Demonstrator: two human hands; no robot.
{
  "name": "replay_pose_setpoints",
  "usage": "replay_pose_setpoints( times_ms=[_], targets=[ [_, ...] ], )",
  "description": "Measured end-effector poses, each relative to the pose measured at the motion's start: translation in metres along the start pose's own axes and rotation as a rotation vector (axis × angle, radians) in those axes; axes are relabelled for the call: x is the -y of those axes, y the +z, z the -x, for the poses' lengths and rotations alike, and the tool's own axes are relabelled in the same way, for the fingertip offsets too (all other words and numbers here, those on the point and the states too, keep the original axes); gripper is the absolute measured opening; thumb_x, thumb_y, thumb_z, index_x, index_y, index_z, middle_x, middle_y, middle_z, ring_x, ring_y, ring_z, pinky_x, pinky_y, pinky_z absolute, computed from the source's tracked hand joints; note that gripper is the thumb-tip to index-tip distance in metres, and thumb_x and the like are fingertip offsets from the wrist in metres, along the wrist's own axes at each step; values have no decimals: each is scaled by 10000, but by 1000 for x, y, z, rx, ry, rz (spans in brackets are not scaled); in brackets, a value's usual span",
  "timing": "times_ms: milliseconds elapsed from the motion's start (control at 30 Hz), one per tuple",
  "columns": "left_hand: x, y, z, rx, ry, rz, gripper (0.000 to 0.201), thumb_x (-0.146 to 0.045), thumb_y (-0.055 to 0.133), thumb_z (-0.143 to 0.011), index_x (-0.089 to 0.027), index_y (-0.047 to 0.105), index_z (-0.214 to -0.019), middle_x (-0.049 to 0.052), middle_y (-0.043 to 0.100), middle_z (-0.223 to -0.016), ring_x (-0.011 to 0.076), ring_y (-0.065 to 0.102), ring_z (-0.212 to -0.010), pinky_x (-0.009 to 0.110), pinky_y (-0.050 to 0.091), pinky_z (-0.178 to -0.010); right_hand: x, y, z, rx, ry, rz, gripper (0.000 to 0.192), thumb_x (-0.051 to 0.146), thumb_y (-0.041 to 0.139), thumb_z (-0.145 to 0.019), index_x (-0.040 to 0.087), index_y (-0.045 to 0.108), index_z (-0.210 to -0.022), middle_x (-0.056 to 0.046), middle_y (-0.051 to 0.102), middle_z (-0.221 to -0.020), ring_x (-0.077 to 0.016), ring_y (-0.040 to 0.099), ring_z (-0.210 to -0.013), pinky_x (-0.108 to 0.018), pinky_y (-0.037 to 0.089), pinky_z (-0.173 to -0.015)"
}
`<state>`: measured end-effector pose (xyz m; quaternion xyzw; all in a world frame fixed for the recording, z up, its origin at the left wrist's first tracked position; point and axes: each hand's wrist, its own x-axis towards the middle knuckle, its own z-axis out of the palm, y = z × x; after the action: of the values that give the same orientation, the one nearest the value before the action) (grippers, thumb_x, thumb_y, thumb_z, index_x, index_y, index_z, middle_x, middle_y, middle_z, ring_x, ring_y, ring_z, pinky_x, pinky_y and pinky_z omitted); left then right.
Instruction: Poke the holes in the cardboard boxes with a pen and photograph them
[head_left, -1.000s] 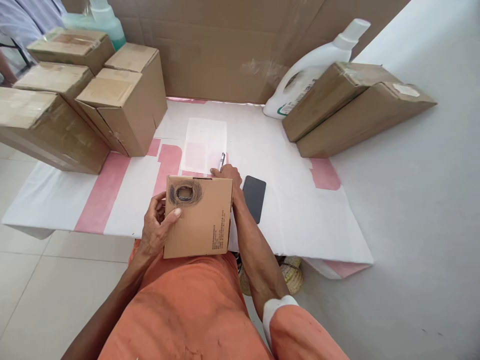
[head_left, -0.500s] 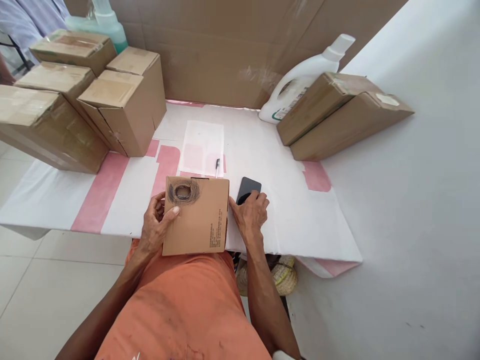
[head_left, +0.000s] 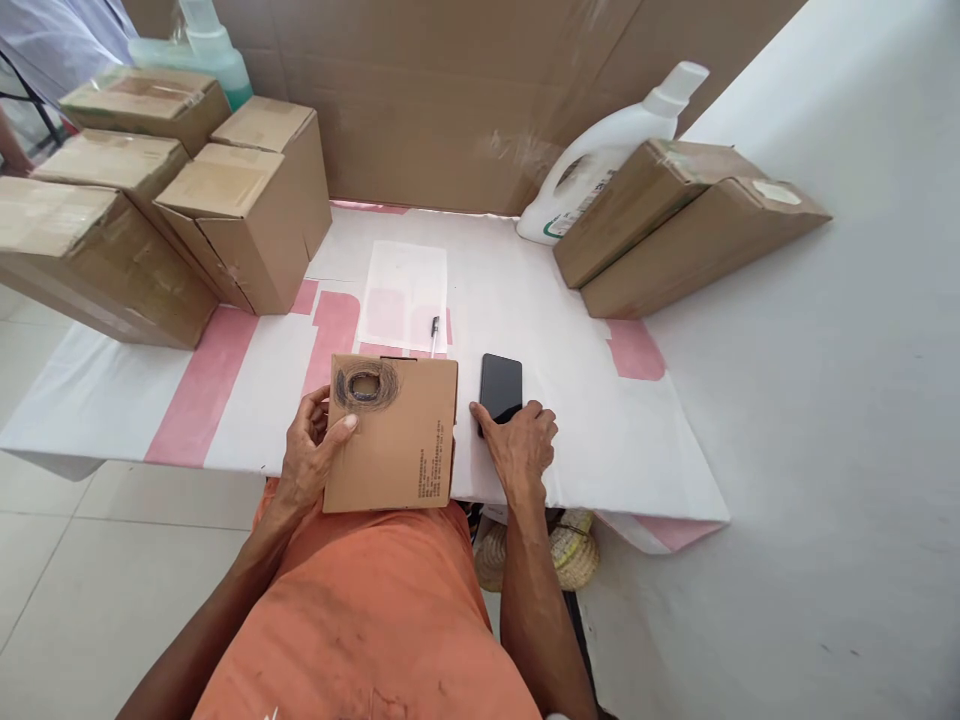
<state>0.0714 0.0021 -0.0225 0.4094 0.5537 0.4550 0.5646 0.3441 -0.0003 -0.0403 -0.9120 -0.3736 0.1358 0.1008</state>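
The white and pink worktop (head_left: 585,420) has big boxes at the back. The small brown box (head_left: 394,435) leans at its near edge, gripped by the left hand (head_left: 311,455). The right hand (head_left: 521,445) rests with fingers spread on the black phone (head_left: 501,385). A pen (head_left: 434,327) lies behind the box.

Left hand (head_left: 311,455) grips the small box (head_left: 394,433) (scribbled corner); right hand (head_left: 521,448) touches phone (head_left: 501,387).

Matt brown cardboard box (head_left: 392,433), glossy black phone (head_left: 501,386) that looks glass-fronted, smooth white paper sheet (head_left: 405,290).
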Motion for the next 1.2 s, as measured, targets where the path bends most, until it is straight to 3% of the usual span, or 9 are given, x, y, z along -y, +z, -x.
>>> replay_pose_setpoints(
  times_ms=[300,533,667,833,1000,1200],
  targets=[
    [-2,2,1,0,-3,2,811,-645,884,-769,-177,606,-1371,144,733,-1288,312,726,-1156,397,588,-932,-20,-9,-5,119,65,-122,773,607,845,-788,66,613,-1290,-347,679,-1357,-514,669,-1273,-557,573,-973],
    [-3,2,2,9,10,-13,776,-639,873,-785,-187,615,-1361,143,744,-1298,319,729,-1174,403,588,-949,-34,0,-2,155,43,-439,437,539,782,-716,216,621,-963,-184,773,-1010,-429,725,-1057,-538,599,-901],
    [-2,3,1,19,10,-7,778,-646,872,-788,-191,611,-1362,145,749,-1302,322,732,-1187,404,592,-950,-42,0,9,242,32,-761,391,509,722,-796,225,642,-1054,-114,783,-1053,-318,765,-947,-438,676,-713],
    [-4,4,1,10,1,-24,761,-647,873,-780,-196,615,-1337,147,758,-1304,331,741,-1197,400,606,-924,-48,-3,28,504,166,-1537,447,316,961,-705,206,702,-1052,-62,795,-1036,-275,833,-857,-334,702,-581],
    [-7,7,1,27,-17,-26,764,-658,866,-781,-200,610,-1336,152,762,-1327,345,743,-1218,398,614,-908,-27,-21,43,653,64,-1759,403,283,929,-824,187,756,-1176,-115,841,-1186,-246,840,-976,-280,719,-658],
    [-4,10,0,39,-11,-21,803,-659,882,-766,-193,603,-1358,154,753,-1346,336,732,-1226,393,606,-936,19,-49,64,837,-189,-1850,439,265,871,-887,231,697,-1288,-86,842,-1166,-233,831,-906,-294,692,-627]
  ],
)
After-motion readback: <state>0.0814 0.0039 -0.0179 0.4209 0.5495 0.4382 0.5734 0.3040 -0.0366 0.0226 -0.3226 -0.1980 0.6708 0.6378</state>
